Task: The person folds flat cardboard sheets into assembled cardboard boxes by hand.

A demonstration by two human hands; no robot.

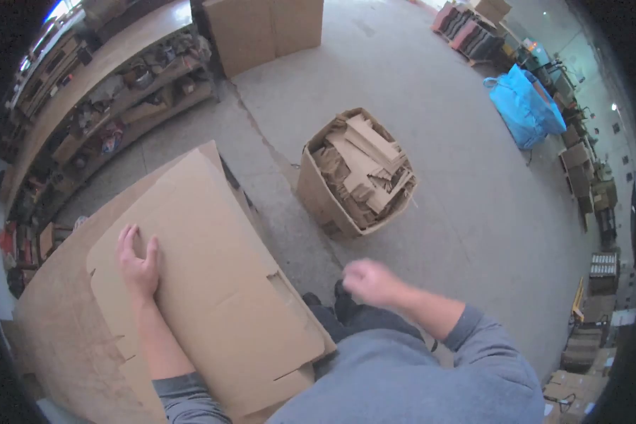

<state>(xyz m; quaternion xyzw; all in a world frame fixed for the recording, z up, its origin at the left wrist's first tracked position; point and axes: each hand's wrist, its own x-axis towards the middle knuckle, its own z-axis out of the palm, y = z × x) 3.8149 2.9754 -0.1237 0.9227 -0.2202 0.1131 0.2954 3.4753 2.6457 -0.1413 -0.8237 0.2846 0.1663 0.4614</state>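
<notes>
My left hand (139,261) lies on a flat brown cardboard sheet (212,283), its fingers spread and the thumb apart. Slots and notches are cut along the edges of the sheet, which rests over more cardboard on a wooden table (56,318). Off the right side of the table, in front of my body, my right hand (371,283) is raised over the floor. It is somewhat blurred; its fingers look curled into a fist, and no object shows in it. Beyond this hand stands an open cardboard box (325,205) filled with cardboard scraps (367,159).
A shelf bench (99,78) with mixed items runs along the left. A large cardboard piece (268,35) stands at the back. On the far right are a blue bag (519,106), stacked goods (466,32) and several boxes along the wall. The concrete floor (466,205) lies between.
</notes>
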